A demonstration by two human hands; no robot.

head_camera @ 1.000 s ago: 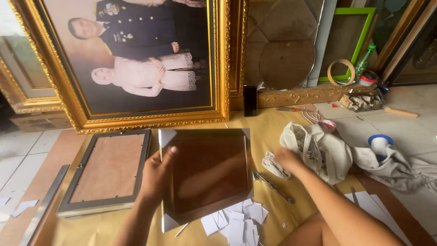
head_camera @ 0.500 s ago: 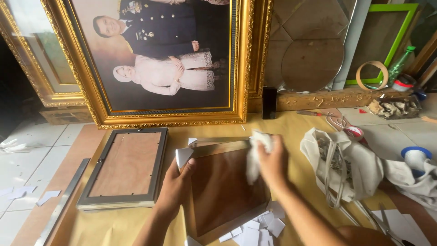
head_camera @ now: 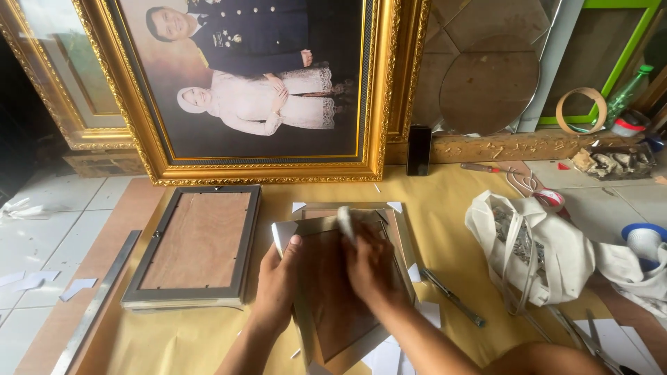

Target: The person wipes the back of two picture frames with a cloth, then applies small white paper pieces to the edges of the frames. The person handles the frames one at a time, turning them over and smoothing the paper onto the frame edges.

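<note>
Small frame [head_camera: 347,292]: glossy glass pane, silvery smooth rim.
Cloth [head_camera: 345,222]: pale, soft, crumpled.
Second frame [head_camera: 198,246]: matt brown fibreboard back, grey moulding.
Large portrait frame [head_camera: 379,90]: ornate gilt, shiny.
Floor covering [head_camera: 445,208]: matt tan paper.
Bag [head_camera: 535,250]: cream canvas.

Both hands sit mid-mat, left hand [head_camera: 276,281] and right hand [head_camera: 372,267] on the glass pane [head_camera: 333,298]. At nine o'clock the face-down small frame [head_camera: 194,246] blocks just beside. Twelve o'clock: bare yellow paper [head_camera: 445,187], then the big gilt portrait [head_camera: 257,90] walls it off. Three o'clock: a metal tool [head_camera: 455,298] lies near, with the cloth bag [head_camera: 535,250] beyond. Far left, a metal ruler [head_camera: 97,302] edges the mat.
</note>
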